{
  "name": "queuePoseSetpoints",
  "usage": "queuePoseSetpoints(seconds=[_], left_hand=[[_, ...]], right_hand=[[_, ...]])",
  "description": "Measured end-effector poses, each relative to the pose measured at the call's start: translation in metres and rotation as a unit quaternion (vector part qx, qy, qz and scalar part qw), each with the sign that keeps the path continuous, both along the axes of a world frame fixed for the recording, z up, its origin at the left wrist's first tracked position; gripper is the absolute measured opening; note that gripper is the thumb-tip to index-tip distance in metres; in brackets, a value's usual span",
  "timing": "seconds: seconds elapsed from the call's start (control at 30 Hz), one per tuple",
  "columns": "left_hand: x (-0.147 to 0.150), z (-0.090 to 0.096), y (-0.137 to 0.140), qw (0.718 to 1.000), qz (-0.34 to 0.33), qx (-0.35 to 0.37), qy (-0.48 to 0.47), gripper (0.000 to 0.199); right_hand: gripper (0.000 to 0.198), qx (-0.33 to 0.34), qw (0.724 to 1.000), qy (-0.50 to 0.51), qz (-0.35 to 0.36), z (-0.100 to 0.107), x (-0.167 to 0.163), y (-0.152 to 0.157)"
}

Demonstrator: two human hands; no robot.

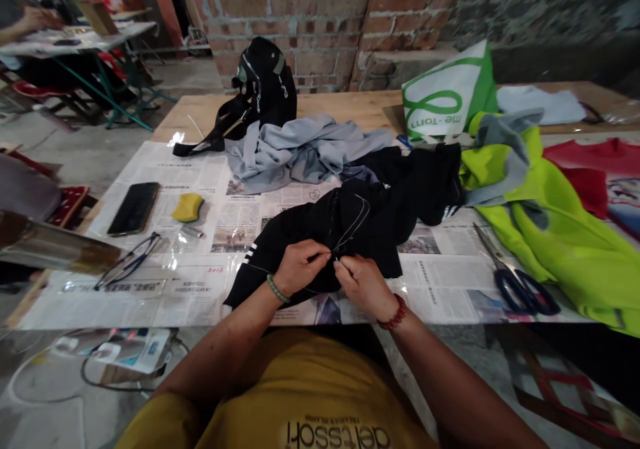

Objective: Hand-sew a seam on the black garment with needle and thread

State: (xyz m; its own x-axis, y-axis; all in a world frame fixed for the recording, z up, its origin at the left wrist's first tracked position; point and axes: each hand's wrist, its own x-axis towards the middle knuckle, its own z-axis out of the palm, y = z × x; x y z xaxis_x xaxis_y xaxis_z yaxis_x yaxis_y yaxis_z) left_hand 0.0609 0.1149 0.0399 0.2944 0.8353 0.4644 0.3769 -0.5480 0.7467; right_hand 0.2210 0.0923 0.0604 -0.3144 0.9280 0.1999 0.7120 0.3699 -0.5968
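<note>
A black garment [290, 229] with white stripes lies bunched on the table in front of me. My left hand [301, 266] is closed in a pinch on its cloth. Close beside it, almost fingertip to fingertip, my right hand [364, 285] is pinched shut over the same garment. A small bright tip shows at its fingers, too tiny to name. White thread [361, 221] loops over the black cloth and runs down toward both hands.
Newspaper under clear plastic covers the table [165, 302]. Left are a phone [134, 207], yellow sponge [187, 207], glasses [127, 262] and a brown cylinder [55, 242]. Scissors [517, 279] and a lime garment [560, 235] lie right; grey cloth [300, 149] and a black bag [270, 82] sit behind.
</note>
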Motion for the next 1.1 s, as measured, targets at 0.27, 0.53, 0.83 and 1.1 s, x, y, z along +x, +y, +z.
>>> queuePoseSetpoints(seconds=[0.27,0.53,0.83,1.1], left_hand=[[-0.008,-0.001,0.008,0.997,0.077,-0.006,-0.009,0.01],[-0.008,0.002,0.008,0.997,0.057,-0.04,-0.027,0.008],[-0.008,0.001,0.007,0.997,0.056,-0.051,-0.03,0.007],[-0.009,0.002,0.008,0.997,0.042,-0.049,-0.032,0.009]], right_hand=[[0.038,0.006,1.0,-0.005,0.027,-0.006,-0.006,-0.012],[0.036,-0.064,0.994,-0.051,0.074,0.004,0.007,-0.013],[0.041,-0.209,0.946,0.247,-0.031,0.008,0.029,-0.011],[0.026,-0.355,0.795,0.486,0.075,0.015,0.013,-0.01]])
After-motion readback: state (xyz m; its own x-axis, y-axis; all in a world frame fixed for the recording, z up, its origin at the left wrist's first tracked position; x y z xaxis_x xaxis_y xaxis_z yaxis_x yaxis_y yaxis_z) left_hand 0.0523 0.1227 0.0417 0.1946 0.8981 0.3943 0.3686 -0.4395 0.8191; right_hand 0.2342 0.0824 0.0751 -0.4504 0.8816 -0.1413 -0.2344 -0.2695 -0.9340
